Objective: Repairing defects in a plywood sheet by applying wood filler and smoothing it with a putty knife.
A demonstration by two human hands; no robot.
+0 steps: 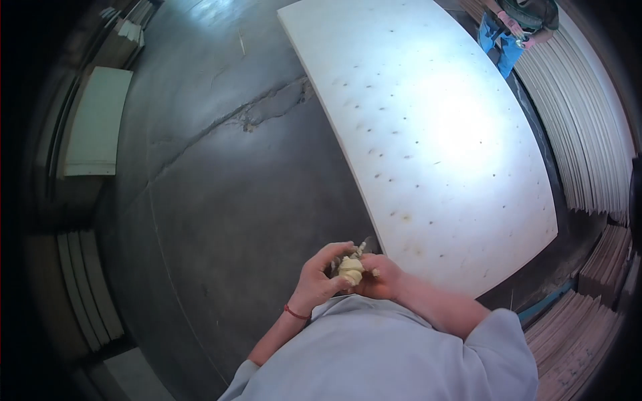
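Near: both hands meet in front of the chest, over the dark floor. Left hand (319,275), a red band at its wrist, has its fingers curled around a pale yellowish lump (350,270), soft-looking, like putty or filler. Right hand (378,277) closes on the same lump from the other side, and a thin metal tip, perhaps a scraper blade (363,246), pokes up between the 2 hands. Exact grip on the blade cannot be told.

Judgement: the lump is being worked or loaded onto the tool; the next move likely calls for a firm pinch and a turn toward the board.

Beyond: a large white board (435,134) dotted with small dark marks. Far right: stacked panels (588,134); another person (518,27) at the far end.
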